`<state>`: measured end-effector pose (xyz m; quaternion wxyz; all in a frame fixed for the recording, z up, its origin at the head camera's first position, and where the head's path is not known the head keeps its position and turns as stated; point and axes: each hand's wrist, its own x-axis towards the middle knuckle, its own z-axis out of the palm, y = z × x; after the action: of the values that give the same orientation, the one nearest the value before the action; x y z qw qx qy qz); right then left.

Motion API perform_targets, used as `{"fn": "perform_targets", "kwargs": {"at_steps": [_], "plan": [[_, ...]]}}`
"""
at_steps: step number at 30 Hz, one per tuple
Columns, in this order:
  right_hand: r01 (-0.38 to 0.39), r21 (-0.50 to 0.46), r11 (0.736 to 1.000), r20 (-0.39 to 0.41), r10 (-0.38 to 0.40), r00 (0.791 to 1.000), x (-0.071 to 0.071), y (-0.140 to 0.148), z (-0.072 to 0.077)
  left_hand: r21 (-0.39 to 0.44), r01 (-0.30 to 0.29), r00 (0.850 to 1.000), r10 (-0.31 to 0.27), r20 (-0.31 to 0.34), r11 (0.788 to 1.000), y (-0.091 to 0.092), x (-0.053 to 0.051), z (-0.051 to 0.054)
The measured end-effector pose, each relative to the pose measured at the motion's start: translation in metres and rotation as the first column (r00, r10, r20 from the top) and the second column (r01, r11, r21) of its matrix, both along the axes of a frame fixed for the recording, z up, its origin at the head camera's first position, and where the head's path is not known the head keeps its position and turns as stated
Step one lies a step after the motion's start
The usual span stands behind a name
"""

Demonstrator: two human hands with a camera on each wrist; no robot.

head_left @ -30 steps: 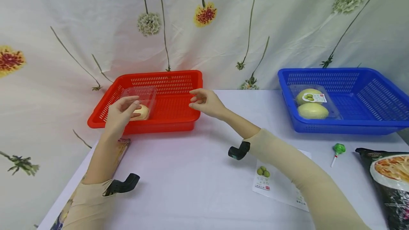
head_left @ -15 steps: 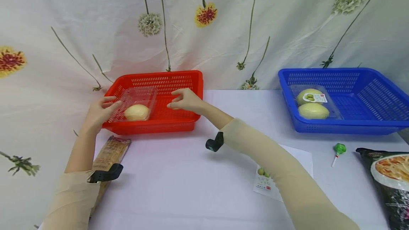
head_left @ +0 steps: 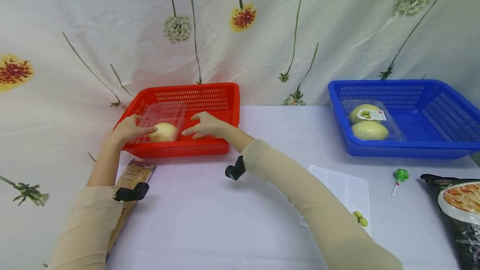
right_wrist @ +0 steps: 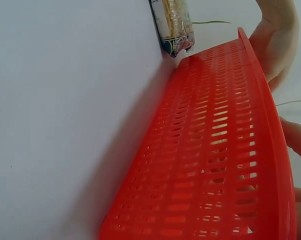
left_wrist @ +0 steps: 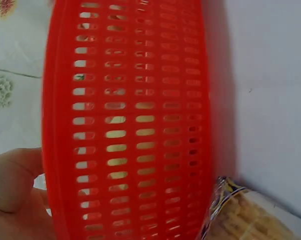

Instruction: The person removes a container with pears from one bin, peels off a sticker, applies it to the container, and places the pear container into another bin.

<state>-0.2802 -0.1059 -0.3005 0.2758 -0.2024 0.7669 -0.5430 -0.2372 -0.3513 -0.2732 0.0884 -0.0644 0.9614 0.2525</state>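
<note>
A pale yellow oval fruit [head_left: 163, 131] lies in a clear plastic tray [head_left: 173, 111] inside the red basket [head_left: 176, 150]. My left hand [head_left: 126, 131] reaches over the basket's left side at the tray's left edge, its thumb by the fruit. Over the basket, to the right of the tray, is my right hand [head_left: 208, 126], thumb and fingers parted and pointing left. In the left wrist view, the basket wall [left_wrist: 130, 120] hides part of the left hand [left_wrist: 15, 195]. Likewise, much of the right hand [right_wrist: 300, 165] is behind the rim in the right wrist view.
A blue basket [head_left: 405, 149] at right holds two similar fruits [head_left: 369, 130] in a clear tray. Nearby lie a green lollipop [head_left: 401, 175], a black food bag [head_left: 461, 211] and printed paper [head_left: 345, 182]. A noodle packet [head_left: 136, 174] lies below the left forearm.
My right hand has moved left from the red basket's right edge to inside it, near the tray. My left hand went left off the fruit, then came back slightly right to the tray's edge.
</note>
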Motion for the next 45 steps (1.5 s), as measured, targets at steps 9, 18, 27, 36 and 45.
{"fn": "perform_targets", "kwargs": {"at_steps": [9, 18, 27, 36, 45], "plan": [[-0.049, 0.033, 0.998, -0.012, 0.050, 0.999, 0.002, -0.005, -0.002, -0.032, 0.005, 0.999, -0.006, -0.034, 0.999, 0.012, 0.000, -0.009], [-0.114, 0.150, 0.982, -0.074, 0.126, 0.989, -0.003, -0.005, -0.006, 0.031, -0.001, 0.999, -0.001, 0.049, 1.000, 0.024, -0.008, -0.011], [0.056, -0.013, 0.998, 0.060, -0.055, 0.997, -0.005, -0.003, -0.009, 0.051, 0.018, 1.000, -0.018, 0.001, 0.999, 0.034, -0.007, -0.010], [0.142, -0.146, 0.979, 0.088, -0.130, 0.988, -0.005, 0.015, 0.002, 0.168, 0.027, 0.994, -0.009, -0.109, 0.985, 0.044, 0.001, -0.005], [0.120, -0.143, 0.982, 0.018, -0.119, 0.993, -0.002, 0.034, 0.018, 0.287, 0.034, 0.979, 0.026, -0.204, 0.957, 0.052, 0.007, 0.002]]}}
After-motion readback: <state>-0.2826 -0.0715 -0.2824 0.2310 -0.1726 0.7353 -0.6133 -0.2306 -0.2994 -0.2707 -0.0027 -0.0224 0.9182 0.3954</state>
